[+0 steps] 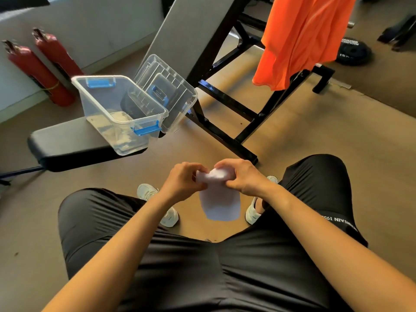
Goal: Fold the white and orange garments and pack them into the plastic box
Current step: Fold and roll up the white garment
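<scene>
Both hands, left (183, 180) and right (244, 176), pinch a white garment (219, 203) between the knees. Open box (117, 113) sits at the bench (67, 145) end; orange garment (301, 39) hangs beyond.

Hidden, cropped and blurred parts

The orange garment (301, 39) runs off the top edge; the white garment's (219, 201) upper end is blurred, bunched behind both hands' fingers (227, 164).

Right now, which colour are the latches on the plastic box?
Blue. The latches on the clear plastic box show best in the head view.
</scene>
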{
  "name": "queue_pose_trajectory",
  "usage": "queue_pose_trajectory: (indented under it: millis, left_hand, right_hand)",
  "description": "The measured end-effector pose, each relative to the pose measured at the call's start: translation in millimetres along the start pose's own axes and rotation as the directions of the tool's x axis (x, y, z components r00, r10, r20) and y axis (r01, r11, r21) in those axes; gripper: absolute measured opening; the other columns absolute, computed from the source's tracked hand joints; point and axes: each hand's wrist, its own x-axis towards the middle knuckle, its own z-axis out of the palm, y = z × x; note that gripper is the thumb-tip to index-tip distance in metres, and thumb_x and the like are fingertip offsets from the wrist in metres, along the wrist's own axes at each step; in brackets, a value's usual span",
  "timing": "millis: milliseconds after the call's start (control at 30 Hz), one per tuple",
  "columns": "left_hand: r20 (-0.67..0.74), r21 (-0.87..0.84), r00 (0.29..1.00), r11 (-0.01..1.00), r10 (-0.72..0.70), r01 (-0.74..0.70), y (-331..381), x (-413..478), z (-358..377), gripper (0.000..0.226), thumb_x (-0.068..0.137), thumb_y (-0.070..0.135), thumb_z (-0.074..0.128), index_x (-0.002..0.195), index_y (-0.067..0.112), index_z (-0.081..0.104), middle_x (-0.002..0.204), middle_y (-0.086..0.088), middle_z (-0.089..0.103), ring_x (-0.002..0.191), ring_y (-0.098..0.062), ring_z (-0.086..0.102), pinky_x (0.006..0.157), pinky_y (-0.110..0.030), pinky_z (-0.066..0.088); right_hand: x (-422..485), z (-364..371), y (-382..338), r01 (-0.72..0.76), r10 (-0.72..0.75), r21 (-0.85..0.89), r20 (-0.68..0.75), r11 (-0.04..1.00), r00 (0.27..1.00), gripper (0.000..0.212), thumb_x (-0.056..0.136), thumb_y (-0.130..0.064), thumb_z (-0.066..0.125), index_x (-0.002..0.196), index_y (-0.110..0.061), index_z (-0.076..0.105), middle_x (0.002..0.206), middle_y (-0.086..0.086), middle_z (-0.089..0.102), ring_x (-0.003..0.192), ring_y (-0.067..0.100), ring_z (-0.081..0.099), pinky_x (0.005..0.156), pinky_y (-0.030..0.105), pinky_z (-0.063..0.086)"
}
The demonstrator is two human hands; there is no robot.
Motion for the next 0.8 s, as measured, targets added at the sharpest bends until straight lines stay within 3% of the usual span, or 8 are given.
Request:
queue_pose_trajectory:
  millis: [67, 133, 233, 333, 433, 567, 700, 800]
  left_hand:
    - [-0.037, 0.155, 0.997, 0.986, 0.069, -0.062, 2.7, 4.9, -4.0, 0.02, 0.079, 0.029, 0.082, 0.099, 0.028, 0.078, 0.082, 0.004, 0.066, 0.073, -0.02, 0.062, 0.066, -0.034, 0.053]
    - [-0.077, 0.174, 0.991, 0.98, 0.113, -0.098, 2.4, 9.0, -5.1, 0.016, 0.082, 0.033, 0.081, 0.096, 0.026, 0.079, 0.087, 0.005, 0.059, 0.079, -0.02, 0.059, 0.066, -0.034, 0.049]
    - [-0.12, 0.018, 0.983, 0.99, 0.139, -0.138, -1.7, 13.0, -4.7, 0.016, 0.082, 0.028, 0.082, 0.096, 0.022, 0.079, 0.096, 0.001, 0.062, 0.087, -0.02, 0.06, 0.072, -0.037, 0.053]
    - [-0.107, -0.207, 0.987, 0.969, 0.118, -0.138, 4.8, 9.5, -7.3, 0.011, 0.086, 0.022, 0.078, 0.097, 0.023, 0.079, 0.084, 0.003, 0.07, 0.075, -0.012, 0.064, 0.067, -0.03, 0.055]
    - [-0.153, -0.367, 0.979, 0.913, 0.133, -0.181, 15.7, 7.0, -10.3, 0.013, 0.084, 0.018, 0.08, 0.097, 0.019, 0.077, 0.082, -0.001, 0.074, 0.073, -0.014, 0.068, 0.067, -0.024, 0.058]
    - [-0.18, -0.575, 0.982, 0.803, 0.063, -0.157, 22.4, 4.5, -15.2, 0.018, 0.081, 0.015, 0.083, 0.095, 0.011, 0.072, 0.082, -0.012, 0.076, 0.073, -0.012, 0.071, 0.072, -0.026, 0.059]
    - [-0.142, -0.688, 0.989, 0.715, 0.034, -0.123, 20.1, -5.9, -17.9, 0.025, 0.085, 0.012, 0.079, 0.105, 0.005, 0.067, 0.091, -0.016, 0.076, 0.083, -0.016, 0.074, 0.076, -0.027, 0.06]
    - [-0.043, -0.67, 0.998, 0.74, 0.044, -0.062, 6.3, -13.7, -11.5, 0.037, 0.082, 0.019, 0.082, 0.116, 0.01, 0.067, 0.103, -0.013, 0.075, 0.096, -0.023, 0.074, 0.083, -0.034, 0.062]
  right_hand:
    - [3.4, -3.2, -4.3, 0.011, -0.012, -0.062, -0.003, 0.998, 1.0, 0.038, 0.082, -0.004, 0.068, 0.115, -0.023, 0.07, 0.111, 0.002, 0.066, 0.105, 0.02, 0.06, 0.088, 0.031, 0.051]
    - [6.8, -9.8, -8.8, 0.029, -0.033, -0.12, -0.031, 0.992, 0.999, 0.025, 0.086, -0.011, 0.07, 0.109, -0.021, 0.072, 0.104, 0.002, 0.064, 0.1, 0.022, 0.061, 0.085, 0.039, 0.054]
    - [10.6, -19.9, -12.6, 0.036, -0.066, -0.273, -0.104, 0.961, 0.992, 0.017, 0.088, -0.022, 0.071, 0.105, -0.021, 0.073, 0.1, 0.0, 0.053, 0.099, 0.023, 0.055, 0.08, 0.039, 0.051]
    - [9.9, -25.9, -13.3, 0.063, -0.136, -0.392, -0.162, 0.918, 0.977, 0.02, 0.083, -0.033, 0.076, 0.101, -0.024, 0.072, 0.115, 0.001, 0.052, 0.111, 0.023, 0.045, 0.086, 0.036, 0.042]
    - [2.0, -27.8, -20.6, 0.202, -0.241, -0.221, -0.167, 0.954, 0.956, 0.033, 0.079, -0.033, 0.083, 0.109, -0.026, 0.072, 0.127, -0.006, 0.061, 0.121, 0.014, 0.048, 0.095, 0.033, 0.04]
    - [-6.4, -20.1, -33.8, 0.276, -0.257, 0.091, -0.18, 0.957, 0.95, 0.028, 0.085, -0.019, 0.079, 0.112, -0.018, 0.073, 0.103, -0.002, 0.072, 0.099, 0.009, 0.067, 0.084, 0.024, 0.056]
    - [-8.7, -15.5, -39.1, 0.323, -0.279, 0.131, -0.272, 0.937, 0.921, 0.013, 0.087, -0.014, 0.076, 0.1, -0.009, 0.075, 0.086, 0.003, 0.073, 0.081, 0.013, 0.069, 0.069, 0.023, 0.057]
    - [-11.6, -18.5, -43.7, 0.352, -0.297, 0.148, -0.298, 0.924, 0.907, 0.013, 0.088, -0.01, 0.074, 0.1, -0.006, 0.073, 0.087, 0.003, 0.072, 0.081, 0.013, 0.069, 0.068, 0.019, 0.056]
